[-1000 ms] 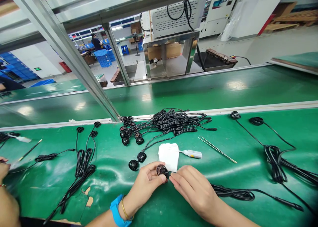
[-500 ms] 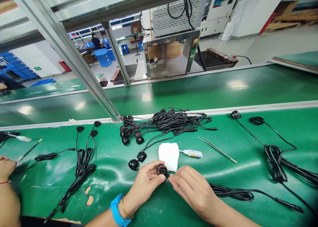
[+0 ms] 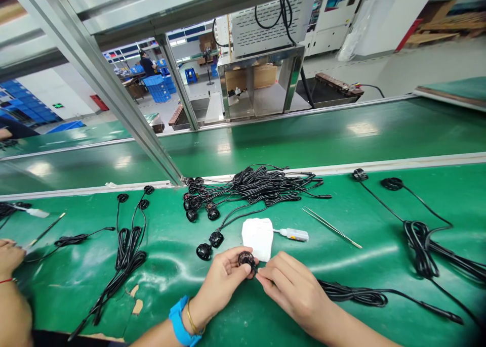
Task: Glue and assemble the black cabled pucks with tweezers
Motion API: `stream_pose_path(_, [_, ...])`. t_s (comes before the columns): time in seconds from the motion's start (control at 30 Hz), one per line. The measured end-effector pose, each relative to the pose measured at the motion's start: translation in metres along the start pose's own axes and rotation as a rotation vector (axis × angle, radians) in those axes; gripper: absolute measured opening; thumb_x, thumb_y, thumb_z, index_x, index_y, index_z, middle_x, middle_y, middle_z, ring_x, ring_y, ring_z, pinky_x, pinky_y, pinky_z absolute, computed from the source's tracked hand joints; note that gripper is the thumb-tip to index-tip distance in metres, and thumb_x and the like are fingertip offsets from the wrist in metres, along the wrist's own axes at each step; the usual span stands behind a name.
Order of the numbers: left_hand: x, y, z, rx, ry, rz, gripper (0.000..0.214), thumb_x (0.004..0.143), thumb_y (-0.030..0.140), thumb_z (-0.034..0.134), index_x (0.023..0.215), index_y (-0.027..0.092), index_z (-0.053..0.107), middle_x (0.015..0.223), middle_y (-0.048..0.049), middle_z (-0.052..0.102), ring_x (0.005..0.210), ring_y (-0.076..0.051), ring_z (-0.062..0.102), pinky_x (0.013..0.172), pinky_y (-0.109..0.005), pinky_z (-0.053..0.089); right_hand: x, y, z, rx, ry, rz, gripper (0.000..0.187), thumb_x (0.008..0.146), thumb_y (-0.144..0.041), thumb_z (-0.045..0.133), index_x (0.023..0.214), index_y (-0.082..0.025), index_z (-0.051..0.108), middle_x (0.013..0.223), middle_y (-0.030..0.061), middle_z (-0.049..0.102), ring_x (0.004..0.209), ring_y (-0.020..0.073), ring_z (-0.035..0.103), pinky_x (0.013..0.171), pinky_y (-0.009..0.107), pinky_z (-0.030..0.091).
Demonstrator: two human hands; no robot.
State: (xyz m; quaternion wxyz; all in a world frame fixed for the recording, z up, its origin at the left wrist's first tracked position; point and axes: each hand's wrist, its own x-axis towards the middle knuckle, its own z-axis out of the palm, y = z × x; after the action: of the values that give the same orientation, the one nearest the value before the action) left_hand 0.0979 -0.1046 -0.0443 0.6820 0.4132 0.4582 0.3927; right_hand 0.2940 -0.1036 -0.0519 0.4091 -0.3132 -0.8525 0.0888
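Between thumb and fingers, my left hand (image 3: pixel 228 276) grips a round black housing (image 3: pixel 246 259) with its open face tilted up. My right hand (image 3: pixel 292 286) is closed in a pinch at the housing's lower right edge, on what looks like its black cable; the fingertips hide most of it. From behind my right wrist a coiled black cable (image 3: pixel 357 294) runs out to the right. Just beyond the hands lie a folded white cloth (image 3: pixel 257 238) and a small clear bottle with a thin nozzle (image 3: pixel 295 234). Two more black housings (image 3: pixel 205 251) rest left of the cloth.
A heap of black cables (image 3: pixel 266 185) with round ends lies along the back rail. Metal tweezers (image 3: pixel 332 228) are to the right, near more coiled cables (image 3: pixel 421 251). At far left is another person's hand (image 3: pixel 11 258) by further cables (image 3: pixel 129 248). A metal post (image 3: pixel 125 104) rises at back left.
The housing has turned slightly in my left hand, so its open face shows more. My right fingertips have shifted a little at its edge.
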Motion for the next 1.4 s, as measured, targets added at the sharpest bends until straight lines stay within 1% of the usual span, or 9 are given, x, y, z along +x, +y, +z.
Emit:
stream_pose_path(0.17, [0.000,-0.003,0.001,0.040,0.013,0.007,0.046,0.082,0.034,0.076,0.124,0.015,0.066,0.094,-0.0087,0.074,0.080,-0.017,0.065,0.078,-0.031,0.052,0.000,-0.001,-0.001,-0.068,-0.009,0.012,0.009,0.095,-0.010,0.057,0.101,-0.012,0.063,0.077,0.0053,0.061,0.070,0.0165,0.053,0.062,0.031,0.042])
stream_pose_path(0.27, [-0.001,-0.004,0.002,0.136,0.037,0.019,0.049,0.083,0.033,0.074,0.129,0.015,0.065,0.099,-0.0096,0.074,0.081,-0.018,0.065,0.075,-0.029,0.052,0.002,-0.002,-0.001,-0.137,0.003,-0.011,0.009,0.096,-0.011,0.056,0.093,-0.014,0.064,0.072,0.0037,0.060,0.067,0.0157,0.053,0.060,0.030,0.040])
stream_pose_path(0.43, [-0.003,-0.005,0.004,0.259,0.061,0.006,0.053,0.083,0.028,0.073,0.133,0.017,0.064,0.097,-0.0075,0.075,0.063,-0.012,0.062,0.063,-0.025,0.050,0.000,-0.004,0.004,-0.240,0.015,-0.018,0.020,0.095,-0.012,0.057,0.076,-0.018,0.060,0.065,0.0010,0.056,0.061,0.0146,0.049,0.057,0.031,0.036])
stream_pose_path(0.6, [-0.001,-0.007,0.003,0.158,0.032,-0.009,0.051,0.079,0.029,0.076,0.128,0.016,0.067,0.106,-0.0128,0.077,0.092,-0.024,0.071,0.080,-0.031,0.055,-0.001,-0.002,0.008,-0.219,0.000,-0.105,0.011,0.094,-0.012,0.058,0.086,-0.017,0.063,0.066,0.0005,0.059,0.061,0.0146,0.052,0.056,0.031,0.035])
stream_pose_path(0.77, [-0.001,-0.007,0.002,0.146,0.028,0.003,0.051,0.081,0.030,0.075,0.129,0.015,0.066,0.109,-0.0131,0.076,0.090,-0.024,0.071,0.080,-0.033,0.055,0.001,0.001,0.009,-0.103,0.022,0.018,0.011,0.095,-0.012,0.056,0.087,-0.018,0.061,0.071,0.0016,0.060,0.065,0.0147,0.055,0.059,0.028,0.039])
stream_pose_path(0.9, [-0.005,-0.006,0.002,0.312,0.077,0.027,0.050,0.083,0.024,0.072,0.131,0.017,0.065,0.090,-0.0066,0.077,0.070,-0.018,0.068,0.069,-0.029,0.054,0.001,0.001,0.009,-0.074,0.017,0.099,0.011,0.095,-0.013,0.054,0.088,-0.018,0.060,0.073,0.0020,0.061,0.066,0.0148,0.055,0.060,0.027,0.039])
stream_pose_path(1.07, [-0.006,-0.006,0.003,0.423,0.112,0.038,0.048,0.082,0.019,0.070,0.130,0.020,0.067,0.078,-0.0033,0.076,0.070,-0.020,0.068,0.071,-0.030,0.054,0.001,0.000,0.010,-0.110,-0.022,0.136,0.020,0.098,-0.016,0.049,0.082,-0.019,0.061,0.071,0.0016,0.058,0.065,0.0152,0.054,0.059,0.028,0.038])
stream_pose_path(1.23, [0.000,-0.006,0.001,0.174,0.064,-0.026,0.049,0.077,0.020,0.077,0.125,0.016,0.069,0.090,-0.0066,0.078,0.074,-0.020,0.069,0.076,-0.033,0.055,0.000,0.003,0.010,-0.115,-0.040,0.165,0.022,0.099,-0.017,0.049,0.083,-0.019,0.063,0.072,0.0022,0.058,0.067,0.0158,0.055,0.061,0.028,0.039])
stream_pose_path(1.4, [0.004,-0.006,-0.002,-0.078,-0.001,-0.081,0.049,0.071,0.027,0.086,0.116,0.013,0.071,0.088,-0.0075,0.078,0.074,-0.017,0.070,0.079,-0.034,0.055,-0.002,0.008,0.004,0.085,-0.100,0.256,0.020,0.099,-0.015,0.048,0.099,-0.022,0.066,0.082,0.0034,0.062,0.075,0.0167,0.059,0.065,0.027,0.045])
